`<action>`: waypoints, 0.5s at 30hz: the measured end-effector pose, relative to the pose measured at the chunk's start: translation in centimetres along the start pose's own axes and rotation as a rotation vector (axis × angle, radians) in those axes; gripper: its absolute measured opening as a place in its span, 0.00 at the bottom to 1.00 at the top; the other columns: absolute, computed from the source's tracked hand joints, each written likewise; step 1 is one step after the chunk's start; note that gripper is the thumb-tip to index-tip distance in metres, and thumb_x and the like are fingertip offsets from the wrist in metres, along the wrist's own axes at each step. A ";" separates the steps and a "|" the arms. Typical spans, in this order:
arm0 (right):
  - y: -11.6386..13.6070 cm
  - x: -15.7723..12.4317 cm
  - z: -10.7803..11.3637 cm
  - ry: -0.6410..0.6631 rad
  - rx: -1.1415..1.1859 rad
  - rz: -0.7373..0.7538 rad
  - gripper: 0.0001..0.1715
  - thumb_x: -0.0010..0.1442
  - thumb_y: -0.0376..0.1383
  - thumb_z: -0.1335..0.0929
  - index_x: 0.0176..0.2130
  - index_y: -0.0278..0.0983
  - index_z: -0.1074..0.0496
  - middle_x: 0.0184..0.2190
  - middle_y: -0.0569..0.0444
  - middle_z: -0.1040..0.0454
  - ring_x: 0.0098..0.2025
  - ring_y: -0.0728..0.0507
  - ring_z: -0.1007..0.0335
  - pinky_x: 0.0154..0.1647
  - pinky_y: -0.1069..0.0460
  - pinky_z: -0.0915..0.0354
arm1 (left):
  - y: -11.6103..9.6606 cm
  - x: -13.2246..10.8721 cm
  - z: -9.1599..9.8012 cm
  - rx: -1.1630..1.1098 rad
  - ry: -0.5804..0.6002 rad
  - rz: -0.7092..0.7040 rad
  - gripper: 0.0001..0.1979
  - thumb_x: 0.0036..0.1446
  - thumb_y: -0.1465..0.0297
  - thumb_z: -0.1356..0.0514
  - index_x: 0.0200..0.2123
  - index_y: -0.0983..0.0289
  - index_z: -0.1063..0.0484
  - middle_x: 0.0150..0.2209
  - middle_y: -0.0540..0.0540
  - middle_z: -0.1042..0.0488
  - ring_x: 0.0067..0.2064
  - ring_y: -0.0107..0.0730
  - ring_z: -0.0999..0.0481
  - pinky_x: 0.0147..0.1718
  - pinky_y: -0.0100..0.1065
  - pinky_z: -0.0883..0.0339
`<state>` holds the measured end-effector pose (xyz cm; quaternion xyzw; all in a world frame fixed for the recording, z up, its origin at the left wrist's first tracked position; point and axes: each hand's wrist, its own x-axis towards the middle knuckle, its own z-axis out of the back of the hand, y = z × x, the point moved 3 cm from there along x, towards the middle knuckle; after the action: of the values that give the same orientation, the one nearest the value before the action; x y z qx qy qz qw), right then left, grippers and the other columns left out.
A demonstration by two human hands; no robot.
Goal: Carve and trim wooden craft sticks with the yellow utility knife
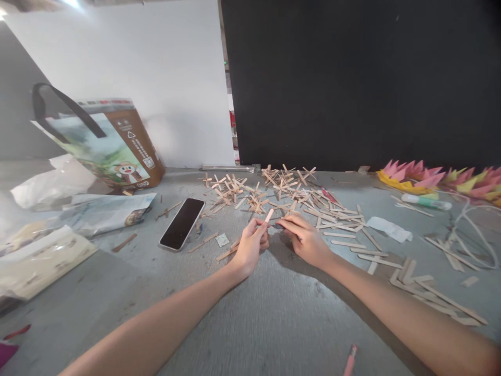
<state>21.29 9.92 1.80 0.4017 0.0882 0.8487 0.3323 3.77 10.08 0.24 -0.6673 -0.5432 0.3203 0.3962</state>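
One wooden stick (269,215) is gripped in the left hand (253,243), pinched between thumb and curled fingers, with its free end standing out past the fingertips. Its long axis points away from the body, leaning slightly toward the right hand (303,237), so the bare end sits in the gap between the two hands. The left hand is the nearer, being on the stick itself; the right comes in from the side, its fingertips just beside that end. Those right fingers are drawn together near something small and dark, but whether they grasp it I cannot tell. Beyond both hands spreads a heap of crossed sticks (230,189); to the right of the right hand lie loose flat sticks (348,244). Left of the left hand are a small square packet (223,239), just beside it, and, farther out, a phone (182,224).
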 end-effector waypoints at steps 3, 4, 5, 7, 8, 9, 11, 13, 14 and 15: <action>0.0 0.0 0.0 -0.001 -0.005 0.000 0.24 0.72 0.27 0.40 0.60 0.43 0.28 0.49 0.45 0.25 0.52 0.37 0.29 0.55 0.39 0.30 | 0.1 0.1 0.1 -0.003 -0.009 -0.003 0.22 0.56 0.54 0.30 0.31 0.63 0.35 0.19 0.38 0.52 0.20 0.18 0.56 0.21 0.26 0.60; 0.0 0.0 0.0 -0.003 -0.007 0.001 0.23 0.73 0.27 0.40 0.60 0.43 0.28 0.49 0.45 0.25 0.52 0.37 0.29 0.55 0.39 0.30 | 0.1 0.1 0.1 0.001 -0.011 -0.003 0.22 0.56 0.54 0.30 0.31 0.63 0.35 0.19 0.38 0.52 0.20 0.18 0.56 0.21 0.26 0.60; 0.1 0.0 0.0 -0.004 -0.008 0.003 0.23 0.73 0.27 0.40 0.60 0.43 0.28 0.49 0.45 0.25 0.52 0.37 0.28 0.55 0.39 0.29 | 0.1 0.1 0.1 0.006 -0.012 -0.003 0.22 0.56 0.54 0.30 0.32 0.63 0.35 0.19 0.38 0.52 0.20 0.18 0.55 0.21 0.26 0.60; 0.1 0.0 0.0 -0.004 -0.010 0.005 0.23 0.73 0.28 0.41 0.60 0.43 0.28 0.49 0.45 0.25 0.52 0.37 0.28 0.54 0.40 0.29 | 0.2 0.2 0.1 0.013 -0.011 0.001 0.22 0.56 0.54 0.30 0.32 0.63 0.34 0.19 0.38 0.51 0.20 0.18 0.55 0.21 0.26 0.59; 0.1 0.0 0.0 -0.003 -0.011 0.006 0.23 0.73 0.28 0.41 0.60 0.43 0.28 0.49 0.45 0.25 0.52 0.37 0.28 0.54 0.40 0.29 | 0.2 0.2 0.2 0.014 -0.012 0.001 0.22 0.56 0.54 0.30 0.32 0.63 0.35 0.19 0.38 0.51 0.20 0.18 0.55 0.21 0.26 0.59; 0.1 0.0 0.0 -0.003 -0.012 0.008 0.23 0.73 0.27 0.41 0.59 0.43 0.28 0.49 0.45 0.24 0.52 0.37 0.28 0.54 0.40 0.29 | 0.2 0.2 0.2 0.015 -0.011 0.003 0.22 0.56 0.54 0.30 0.32 0.63 0.35 0.19 0.38 0.51 0.20 0.18 0.55 0.21 0.26 0.59; 0.1 0.0 0.0 -0.004 -0.015 0.006 0.24 0.72 0.27 0.41 0.59 0.43 0.27 0.49 0.45 0.24 0.52 0.37 0.28 0.54 0.41 0.29 | 0.2 0.1 0.2 0.018 -0.008 0.003 0.21 0.57 0.54 0.31 0.32 0.63 0.35 0.19 0.38 0.51 0.20 0.18 0.55 0.21 0.26 0.59; 0.1 0.0 0.0 -0.007 -0.016 0.007 0.24 0.72 0.26 0.40 0.59 0.43 0.27 0.49 0.46 0.24 0.52 0.37 0.28 0.54 0.41 0.29 | 0.2 0.1 0.3 0.025 -0.006 -0.002 0.21 0.57 0.55 0.31 0.32 0.63 0.35 0.19 0.38 0.52 0.20 0.18 0.55 0.22 0.26 0.59; 0.1 0.0 0.0 -0.006 -0.016 0.008 0.24 0.72 0.26 0.40 0.59 0.43 0.28 0.49 0.46 0.24 0.52 0.37 0.28 0.54 0.41 0.29 | 0.2 0.1 0.3 0.032 -0.002 -0.005 0.20 0.57 0.55 0.31 0.33 0.63 0.35 0.19 0.38 0.51 0.20 0.18 0.55 0.22 0.26 0.59; 0.0 0.0 0.0 -0.005 -0.014 0.009 0.24 0.72 0.26 0.40 0.59 0.44 0.28 0.49 0.46 0.24 0.52 0.37 0.28 0.54 0.41 0.29 | 0.2 0.0 0.2 0.041 0.004 -0.008 0.20 0.58 0.56 0.31 0.34 0.63 0.35 0.19 0.38 0.51 0.20 0.18 0.55 0.22 0.26 0.59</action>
<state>21.29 9.89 1.82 0.4020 0.0796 0.8498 0.3315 3.70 10.13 -0.08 -0.6577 -0.5382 0.3284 0.4122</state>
